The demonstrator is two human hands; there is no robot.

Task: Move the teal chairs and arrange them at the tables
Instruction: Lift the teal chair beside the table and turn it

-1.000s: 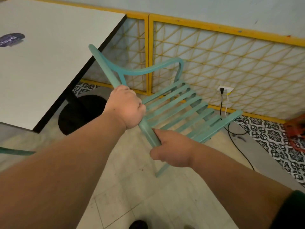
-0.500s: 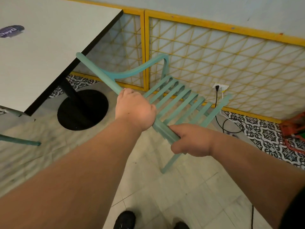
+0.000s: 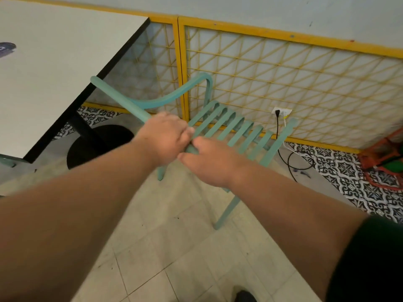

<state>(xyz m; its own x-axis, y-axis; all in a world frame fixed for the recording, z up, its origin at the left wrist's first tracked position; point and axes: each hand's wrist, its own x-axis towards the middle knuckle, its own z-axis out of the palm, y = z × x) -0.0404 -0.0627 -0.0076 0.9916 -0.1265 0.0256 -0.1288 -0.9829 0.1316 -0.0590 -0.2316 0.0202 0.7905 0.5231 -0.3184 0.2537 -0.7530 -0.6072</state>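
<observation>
The white table fills the upper left, its dark edge running down toward me, with its black round base on the floor beneath. Behind it, along the wall, stands a yellow lattice panel with a socket and a black cable trailing onto the patterned tiles.

The teal chair sits between the table's corner and that panel, just right of the table base. I have it by the top rail of its back, which runs as a long bar from the upper left, near the table edge, down and right into my hands. The seat slats stretch away from me toward the panel, and the front of the seat faces the wall, to the right. One armrest curves up from the rail and bends down at the panel's post. Two legs show below my hands; I cannot tell whether they touch the floor.

My left hand is closed over the rail, knuckles up. My right hand lies right beside it, touching it, fingers curled under the same rail. The chair lies beyond and under both hands.
</observation>
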